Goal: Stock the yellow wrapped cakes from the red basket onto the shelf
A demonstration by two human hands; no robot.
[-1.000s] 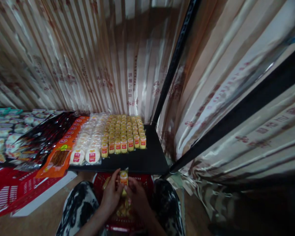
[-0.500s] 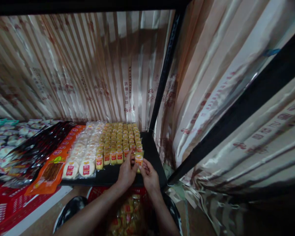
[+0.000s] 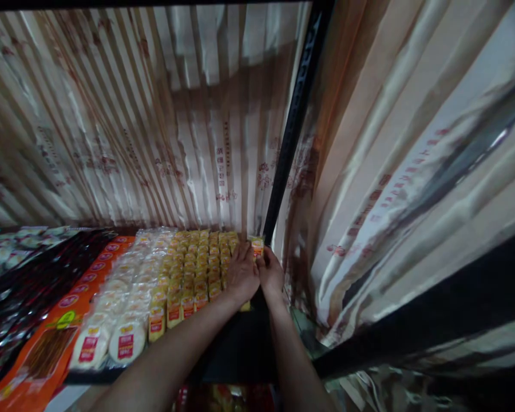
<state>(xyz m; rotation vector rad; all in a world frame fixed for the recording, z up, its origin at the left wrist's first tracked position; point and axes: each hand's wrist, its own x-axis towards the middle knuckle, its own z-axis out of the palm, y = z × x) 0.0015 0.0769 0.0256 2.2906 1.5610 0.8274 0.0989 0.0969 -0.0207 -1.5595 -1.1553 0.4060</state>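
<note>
Our right hand [image 3: 272,276] grasps the small, clear-wrapped yellow packet with red label [image 3: 257,247], its long axis upright, just ahead between both hands, equally near; whether our left hand [image 3: 242,276] grips too, we cannot tell; since the earlier frame, we've reached deeper over the flat black shelf [image 3: 234,355]

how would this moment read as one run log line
left hand: at small yellow packet; right hand: at same packet; place: black shelf, back right; beside: yellow packet rows
</note>
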